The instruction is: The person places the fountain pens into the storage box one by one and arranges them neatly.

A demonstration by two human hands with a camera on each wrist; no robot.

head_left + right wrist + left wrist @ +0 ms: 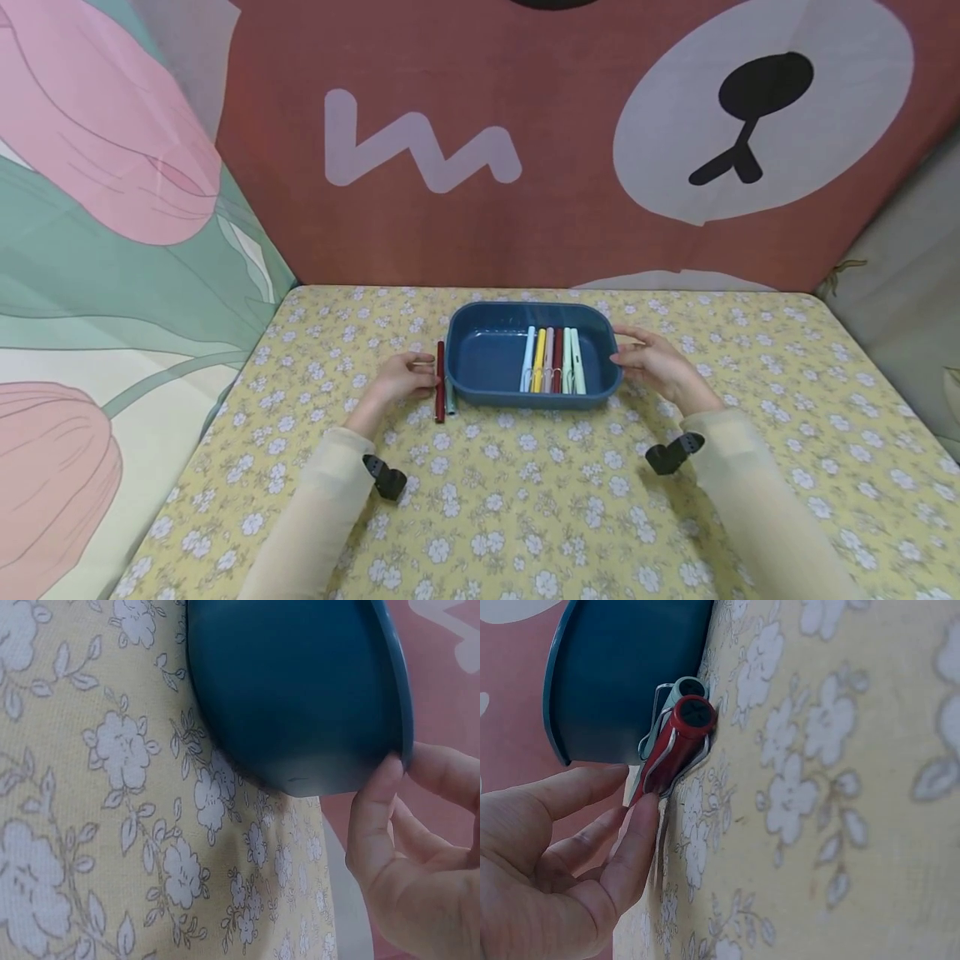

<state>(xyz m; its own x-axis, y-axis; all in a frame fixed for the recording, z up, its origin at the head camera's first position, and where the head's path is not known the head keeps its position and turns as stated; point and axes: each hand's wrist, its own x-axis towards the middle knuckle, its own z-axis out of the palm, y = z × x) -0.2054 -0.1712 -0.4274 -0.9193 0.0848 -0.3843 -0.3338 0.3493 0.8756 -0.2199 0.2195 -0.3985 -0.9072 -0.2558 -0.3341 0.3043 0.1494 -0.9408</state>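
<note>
Head cam: blue box sits mid tabletop, which has a yellow floral print. L hand is at the box's L end, thumb & fingertips pinching a dark red pen outside the wall. Pen runs roughly front-to-back, alongside the box. Green pen lies b/w it & the box wall, partly hidden from above.

R hand is at the opp. end, fingers grasping the box rim, thumb on the outer wall.

Inside the box, R half, six pens side by side, L to R: light blue pen, yellow pen, mauve pen, second dark red one, then two pale green pens. Clips toward the near end.

L wrist cam: red & green pens close together, wire clips & dark cap ends facing the cam. R wrist cam: thumb tip just below the rim, index behind it.

Both arms in cream sleeves, small black device at each wrist. Bkgd: reddish-brown hanging w/ a cartoon muzzle; tulip-print hanging on the L.
</note>
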